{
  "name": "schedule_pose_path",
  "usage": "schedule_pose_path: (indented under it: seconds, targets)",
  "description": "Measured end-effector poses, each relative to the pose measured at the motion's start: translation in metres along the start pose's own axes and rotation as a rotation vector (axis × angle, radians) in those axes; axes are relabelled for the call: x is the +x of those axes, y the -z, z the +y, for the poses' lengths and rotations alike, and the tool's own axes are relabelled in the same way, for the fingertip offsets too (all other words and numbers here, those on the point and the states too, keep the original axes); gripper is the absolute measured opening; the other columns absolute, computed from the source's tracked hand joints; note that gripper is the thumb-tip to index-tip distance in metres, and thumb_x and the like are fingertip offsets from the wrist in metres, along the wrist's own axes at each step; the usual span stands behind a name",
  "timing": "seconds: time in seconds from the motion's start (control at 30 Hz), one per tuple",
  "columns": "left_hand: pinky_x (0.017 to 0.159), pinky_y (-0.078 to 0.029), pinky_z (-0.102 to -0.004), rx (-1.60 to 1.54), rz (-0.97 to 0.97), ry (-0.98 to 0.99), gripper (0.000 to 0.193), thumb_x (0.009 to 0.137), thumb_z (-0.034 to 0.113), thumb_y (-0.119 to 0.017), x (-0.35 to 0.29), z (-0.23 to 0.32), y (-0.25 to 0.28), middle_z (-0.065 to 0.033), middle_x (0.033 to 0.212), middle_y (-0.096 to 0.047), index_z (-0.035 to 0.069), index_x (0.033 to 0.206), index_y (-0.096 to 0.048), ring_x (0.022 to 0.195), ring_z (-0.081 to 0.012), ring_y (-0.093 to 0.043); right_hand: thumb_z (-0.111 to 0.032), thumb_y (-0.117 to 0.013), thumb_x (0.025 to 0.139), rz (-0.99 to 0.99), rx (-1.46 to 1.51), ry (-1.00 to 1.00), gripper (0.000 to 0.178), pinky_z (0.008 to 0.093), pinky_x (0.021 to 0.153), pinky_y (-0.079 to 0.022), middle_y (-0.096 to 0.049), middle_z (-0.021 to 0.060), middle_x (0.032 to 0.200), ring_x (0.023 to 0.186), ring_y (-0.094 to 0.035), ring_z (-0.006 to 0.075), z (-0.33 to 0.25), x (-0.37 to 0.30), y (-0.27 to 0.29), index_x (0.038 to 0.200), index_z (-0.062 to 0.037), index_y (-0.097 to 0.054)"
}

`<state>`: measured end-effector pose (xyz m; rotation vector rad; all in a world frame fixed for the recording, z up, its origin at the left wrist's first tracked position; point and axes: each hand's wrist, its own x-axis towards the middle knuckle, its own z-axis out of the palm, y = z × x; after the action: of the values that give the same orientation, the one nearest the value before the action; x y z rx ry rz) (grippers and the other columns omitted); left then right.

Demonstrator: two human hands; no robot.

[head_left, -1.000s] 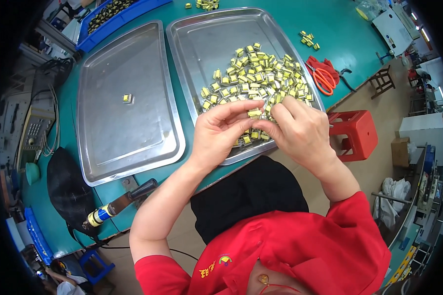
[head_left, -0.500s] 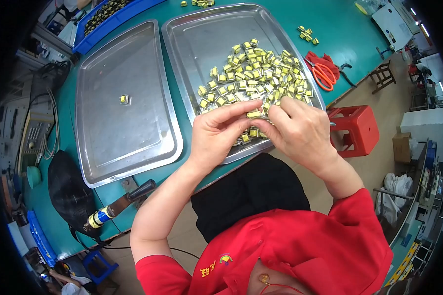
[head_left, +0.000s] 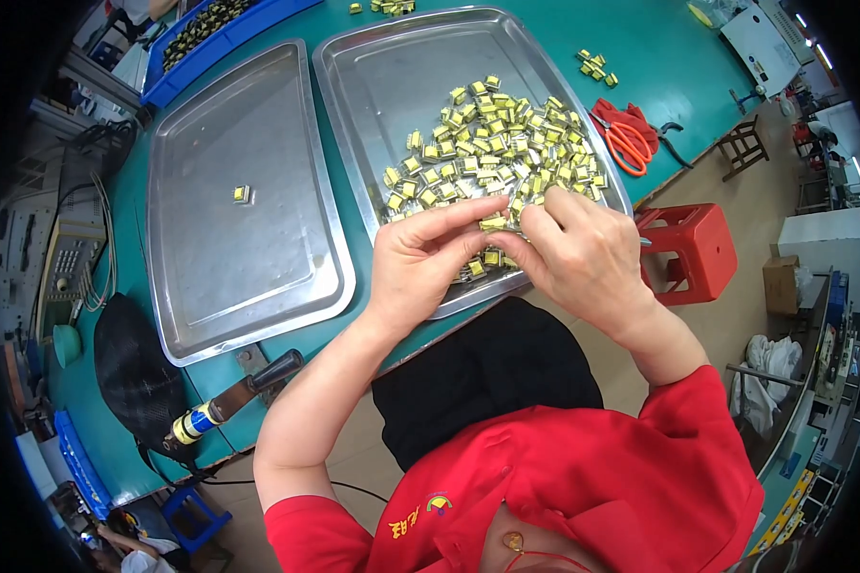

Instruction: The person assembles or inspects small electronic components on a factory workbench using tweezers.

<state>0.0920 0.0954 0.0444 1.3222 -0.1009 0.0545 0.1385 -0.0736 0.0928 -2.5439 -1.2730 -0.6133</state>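
Observation:
Over the near edge of the right metal tray (head_left: 377, 72), my left hand (head_left: 419, 256) pinches a small yellow transformer (head_left: 493, 222) between thumb and fingertips. My right hand (head_left: 583, 246) is closed, its thumb and curled fingers meeting the same transformer from the right. A thin grey-blue end (head_left: 645, 242) sticks out beyond the right palm; what it belongs to is hidden. Under and beyond both hands lies a heap of similar yellow transformers (head_left: 492, 143) with metal pins. In the left metal tray (head_left: 248, 258) sits a single transformer (head_left: 242, 194).
Orange-handled scissors (head_left: 628, 148) lie on a red cloth beside black-handled pliers (head_left: 675, 145). Several loose transformers (head_left: 597, 67) rest on the green table (head_left: 669, 57). A black-handled clamp (head_left: 248, 382) stands at the near left edge. A blue bin (head_left: 248, 24) is at far left, a red stool (head_left: 690, 253) at right.

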Motion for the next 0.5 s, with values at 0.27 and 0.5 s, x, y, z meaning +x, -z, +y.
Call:
schedule_pose_path:
  seconds: [0.27,0.5]
  targets:
    - [0.078,-0.049,-0.0208,-0.021,-0.003,0.014,0.029,0.083,-0.006,-0.056,0.0002,0.0004,0.0004,-0.0063,0.102,-0.065,0.002,0.110,-0.063,0.085,-0.0067,-0.059,-0.031,-0.066,0.077,0.014,0.000,-0.013,0.031,0.0312,0.043,-0.037,-0.044,0.0044,0.061,0.051,-0.049,0.0195,-0.0008,0.0005,-0.0003,0.068,-0.0078,-0.048]
    - [0.077,-0.048,-0.0205,-0.012,0.002,-0.001,0.029,0.083,-0.005,-0.056,0.0002,0.0003,-0.0003,-0.0063,0.101,-0.066,0.002,0.110,-0.063,0.084,-0.0060,-0.059,-0.031,-0.066,0.078,0.017,-0.007,0.002,0.032,0.0314,0.043,-0.037,-0.042,0.0048,0.062,0.049,-0.048,0.0199,0.0000,0.0000,-0.0017,0.067,-0.0076,-0.048]
